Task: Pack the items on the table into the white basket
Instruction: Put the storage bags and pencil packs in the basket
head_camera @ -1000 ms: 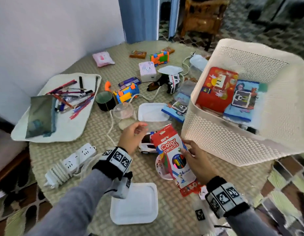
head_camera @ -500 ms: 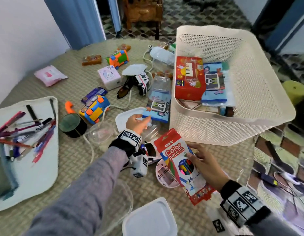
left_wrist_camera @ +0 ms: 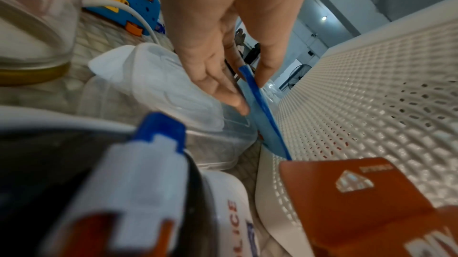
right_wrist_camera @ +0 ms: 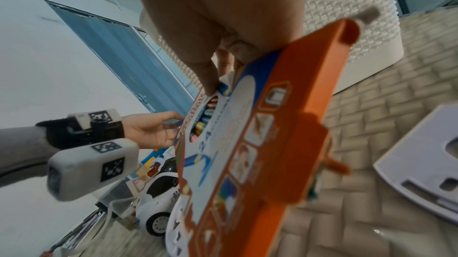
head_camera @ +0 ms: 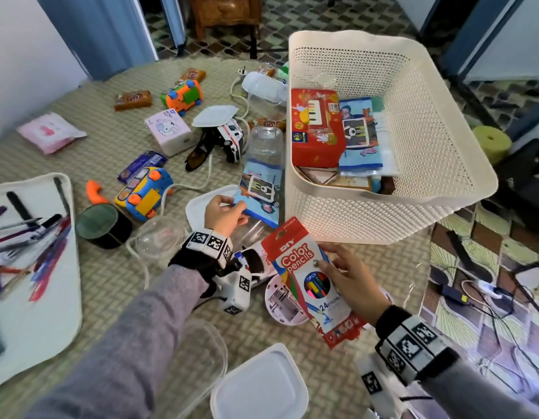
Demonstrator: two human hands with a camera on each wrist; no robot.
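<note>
Woven matting covers the surface, with toys and containers scattered across it. White basket stands at the far right and already holds a red box. Left hand pinches the corner of a blue booklet just beside the basket wall. Right hand grips a pencil box, raised above the surface near the basket.

The left hand reaches forward, sleeve and wrist band behind it, thumb above and fingers seemingly below in a pinching grip. The right hand sits nearer the body, thumb on top, fingers curled beneath its grip.
</note>
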